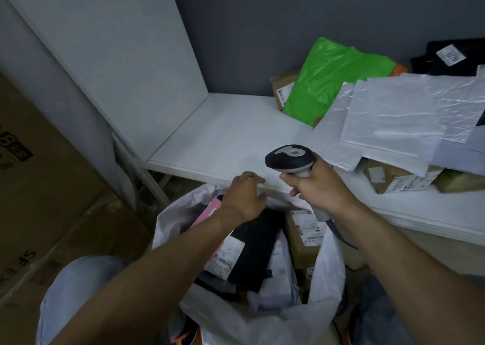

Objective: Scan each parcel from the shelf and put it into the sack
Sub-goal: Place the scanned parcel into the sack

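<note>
The white plastic sack (328, 279) stands open between my knees, below the front edge of the white shelf (231, 139). It holds a black parcel (252, 247) with a label, a pink parcel (207, 210) and a cardboard box (304, 237). My left hand (244, 197) is at the sack's far rim, fingers curled on it. My right hand (315, 187) grips a black and grey barcode scanner (288, 158) above the shelf edge. On the right of the shelf lie a green bag (328, 74), white poly mailers (388, 116), brown boxes (393, 176) and a black parcel (451, 55).
Large cardboard cartons (39, 187) are stacked on the floor at the left. The shelf's white side panel (118, 55) rises at the left and a grey wall (262, 29) closes the back. My knees in jeans (78, 292) flank the sack.
</note>
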